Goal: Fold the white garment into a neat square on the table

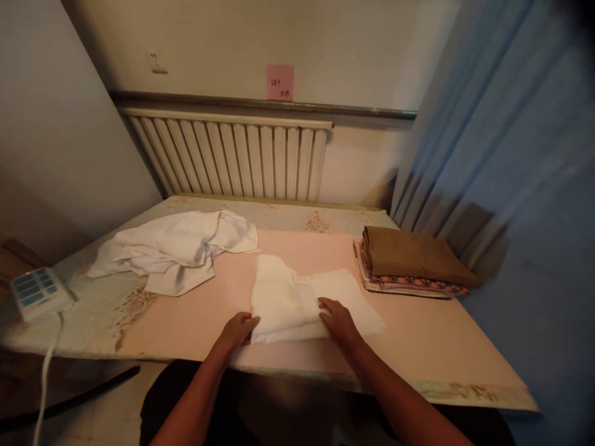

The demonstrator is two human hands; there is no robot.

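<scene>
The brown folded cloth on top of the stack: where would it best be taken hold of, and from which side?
The brown folded cloth is probably best pinched at its left end, coming from the left: that end faces away from the blue curtain, which crowds its right. It lies flat over a patterned cloth, so lift only the brown layers.

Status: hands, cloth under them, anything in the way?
Left hand at near-left corner of white cloth, right hand on top. Cloth lies on pink sheet, thicker at left. Crumpled cloth far left, folded stack right; neither covers it.
</scene>
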